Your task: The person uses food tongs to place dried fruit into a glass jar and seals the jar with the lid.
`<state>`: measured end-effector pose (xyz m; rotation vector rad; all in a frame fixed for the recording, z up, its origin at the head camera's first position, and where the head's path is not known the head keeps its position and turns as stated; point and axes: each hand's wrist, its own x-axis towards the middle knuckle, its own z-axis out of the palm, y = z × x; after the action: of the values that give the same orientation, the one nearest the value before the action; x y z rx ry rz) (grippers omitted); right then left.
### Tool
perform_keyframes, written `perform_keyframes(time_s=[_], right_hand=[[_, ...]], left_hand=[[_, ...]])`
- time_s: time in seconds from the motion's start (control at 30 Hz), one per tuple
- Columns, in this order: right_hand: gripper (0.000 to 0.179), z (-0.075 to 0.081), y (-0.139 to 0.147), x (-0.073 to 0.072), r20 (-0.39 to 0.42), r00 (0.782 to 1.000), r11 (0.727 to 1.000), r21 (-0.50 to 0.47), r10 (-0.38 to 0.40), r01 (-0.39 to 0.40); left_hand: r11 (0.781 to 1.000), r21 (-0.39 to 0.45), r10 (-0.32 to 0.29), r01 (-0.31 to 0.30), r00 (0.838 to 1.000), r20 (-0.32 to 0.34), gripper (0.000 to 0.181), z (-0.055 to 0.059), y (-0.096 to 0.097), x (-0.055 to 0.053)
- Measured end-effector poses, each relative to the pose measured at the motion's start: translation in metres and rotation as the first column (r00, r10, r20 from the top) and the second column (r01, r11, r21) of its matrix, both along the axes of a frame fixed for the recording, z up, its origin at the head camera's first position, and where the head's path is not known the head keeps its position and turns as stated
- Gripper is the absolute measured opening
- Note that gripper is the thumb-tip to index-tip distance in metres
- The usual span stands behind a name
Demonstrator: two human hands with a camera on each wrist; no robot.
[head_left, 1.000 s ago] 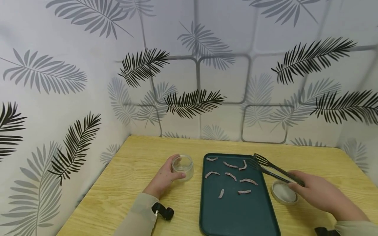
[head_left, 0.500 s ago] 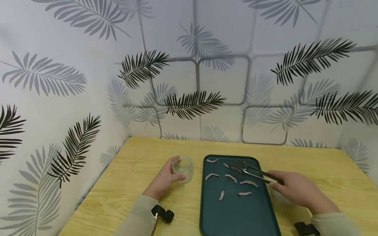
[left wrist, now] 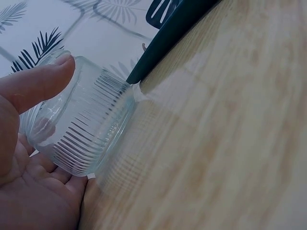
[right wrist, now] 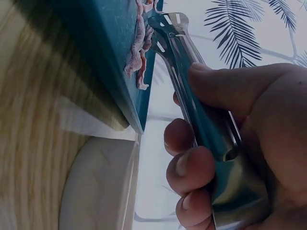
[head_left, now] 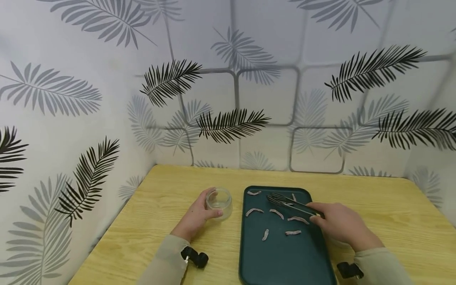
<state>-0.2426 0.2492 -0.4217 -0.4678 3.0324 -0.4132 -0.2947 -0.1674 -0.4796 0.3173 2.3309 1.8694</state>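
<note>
My left hand (head_left: 196,217) grips a clear glass jar (head_left: 219,204) from its left side, thumb across the near wall. The jar stands upright and open on the table; the left wrist view shows its ribbed wall (left wrist: 91,129). My right hand (head_left: 342,225) holds metal tongs (head_left: 297,206), with the thumb on one arm and fingers curled round the other (right wrist: 192,110). Their slotted heads reach over the upper part of a dark green tray (head_left: 281,261). Several thin, wrinkled pinkish-brown strips (head_left: 276,214) lie scattered there. The tongs hide one strip; whether they pinch it I cannot tell.
A round pale lid (right wrist: 98,187) lies on the wooden table (head_left: 178,186) right of the tray, mostly hidden by my right hand in the head view. A leaf-patterned wall (head_left: 263,146) stands behind the table and another on the left.
My right hand has moved the tongs left, from the tray's upper right edge to over the strips near its upper middle. My left hand stays on the jar.
</note>
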Motion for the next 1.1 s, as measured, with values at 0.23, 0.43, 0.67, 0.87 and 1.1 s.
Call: perform_keyframes(time_s=[0.23, 0.43, 0.67, 0.87, 1.1], right_hand=[[0.046, -0.002, 0.003, -0.004, 0.008, 1.000, 1.000, 0.004, -0.013, 0.013], [0.045, -0.002, 0.008, -0.002, -0.015, 1.000, 1.000, 0.000, -0.004, 0.004], [0.043, 0.008, 0.006, 0.004, -0.087, 0.996, 1.000, -0.007, 0.014, -0.015], [0.047, 0.012, -0.003, 0.015, -0.129, 0.991, 0.996, -0.078, 0.024, -0.034], [0.047, 0.013, -0.030, 0.019, -0.173, 0.980, 0.989, -0.086, 0.101, -0.117]], left_hand=[[1.000, -0.006, 0.002, -0.002, 1.000, -0.006, 0.082, -0.001, -0.001, -0.003], [1.000, 0.017, -0.021, 0.021, 1.000, -0.002, 0.083, -0.001, 0.001, -0.003], [0.999, 0.035, -0.015, 0.015, 1.000, -0.013, 0.083, -0.001, 0.003, -0.003], [1.000, 0.018, -0.012, 0.012, 1.000, -0.005, 0.084, -0.001, 0.002, 0.000], [1.000, 0.016, -0.009, 0.009, 1.000, -0.006, 0.084, 0.000, 0.002, 0.001]])
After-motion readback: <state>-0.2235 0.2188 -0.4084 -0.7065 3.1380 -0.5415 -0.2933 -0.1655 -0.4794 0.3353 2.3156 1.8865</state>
